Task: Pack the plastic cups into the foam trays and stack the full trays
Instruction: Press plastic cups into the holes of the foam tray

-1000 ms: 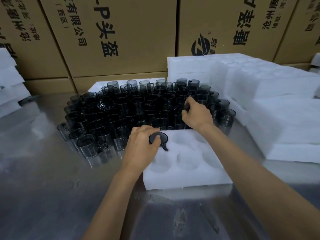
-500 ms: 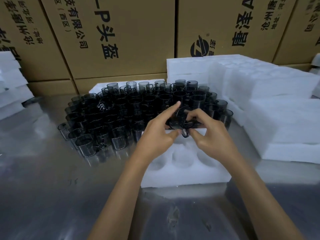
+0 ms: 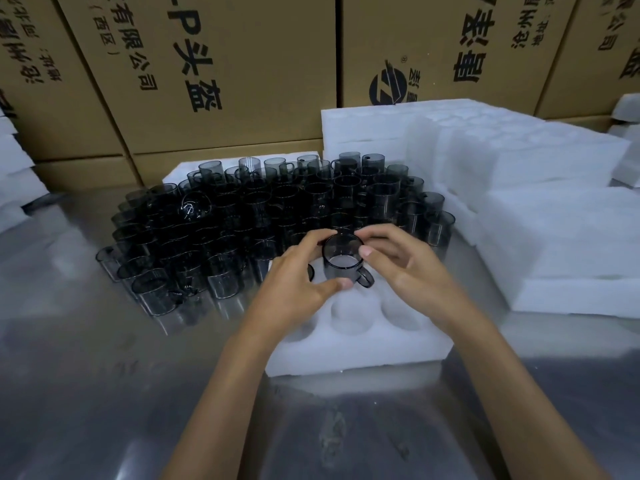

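Note:
A white foam tray (image 3: 360, 351) with round pockets lies on the steel table in front of me. Both hands hold one smoky grey plastic cup (image 3: 343, 261) with a handle over the tray's far row. My left hand (image 3: 294, 289) pinches it from the left, thumb at its lower rim. My right hand (image 3: 405, 261) grips its right side with fingertips on the rim. A second dark cup shows partly under my left hand. Several more grey cups (image 3: 242, 220) stand crowded behind the tray.
Stacks of white foam trays (image 3: 519, 188) rise at the right and far right. More foam sits at the left edge (image 3: 14, 188). Brown cardboard boxes (image 3: 207, 81) wall off the back. The steel table (image 3: 104, 393) reaches to the near edge.
The cup held between both hands has turned upright and come down toward the tray's far row. Earlier the left hand set another cup at the tray while the right reached into the crowd.

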Tool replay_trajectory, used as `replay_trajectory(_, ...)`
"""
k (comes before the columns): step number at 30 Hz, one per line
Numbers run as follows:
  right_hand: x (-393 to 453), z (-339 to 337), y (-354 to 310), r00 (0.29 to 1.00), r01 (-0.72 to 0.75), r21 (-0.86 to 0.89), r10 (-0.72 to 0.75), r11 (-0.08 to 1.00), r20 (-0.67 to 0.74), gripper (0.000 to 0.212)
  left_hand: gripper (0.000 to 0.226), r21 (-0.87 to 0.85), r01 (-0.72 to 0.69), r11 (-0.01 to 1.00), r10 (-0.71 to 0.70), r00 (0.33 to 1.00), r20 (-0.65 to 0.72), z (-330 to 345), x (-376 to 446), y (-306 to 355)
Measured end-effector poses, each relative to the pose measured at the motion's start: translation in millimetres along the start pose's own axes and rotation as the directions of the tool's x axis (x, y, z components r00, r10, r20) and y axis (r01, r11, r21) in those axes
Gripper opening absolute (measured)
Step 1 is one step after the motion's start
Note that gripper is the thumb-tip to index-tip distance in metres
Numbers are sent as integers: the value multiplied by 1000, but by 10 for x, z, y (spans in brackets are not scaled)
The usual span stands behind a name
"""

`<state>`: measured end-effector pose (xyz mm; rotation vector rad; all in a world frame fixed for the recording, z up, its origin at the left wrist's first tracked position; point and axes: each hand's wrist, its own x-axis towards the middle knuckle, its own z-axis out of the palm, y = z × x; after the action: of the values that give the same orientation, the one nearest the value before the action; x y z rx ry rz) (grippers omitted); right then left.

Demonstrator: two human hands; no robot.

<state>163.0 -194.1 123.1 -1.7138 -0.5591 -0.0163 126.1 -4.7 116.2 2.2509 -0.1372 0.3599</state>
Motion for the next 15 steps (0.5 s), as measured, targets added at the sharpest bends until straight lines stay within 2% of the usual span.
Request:
replay_trajectory(3, 4, 6, 33, 1000, -3, -55, 3, 998, -3, 20, 64, -18, 2, 1000, -2, 1000, 31, 9, 1, -26)
replay_trajectory(7, 22, 3, 80, 999, -43, -116, 40, 992, -26, 16, 78, 93, 39, 995, -47, 995, 87, 24, 6, -85)
replay_trajectory(9, 24, 3, 93, 998, -53, -146, 50, 988, -26, 18, 77, 144, 54, 988, -70, 992, 109, 30, 10, -110)
replay_trajectory(12, 19, 4, 102, 999, -37, -198, 40, 980, 13, 29, 69, 146, 87, 985, -102, 990, 95, 39, 18, -124)
replay_trajectory(15, 24, 6, 104, 999, -47, -203, 51, 978, 11, 30, 52, 141, 59, 988, -70, 995, 73, 68, 21, -115)
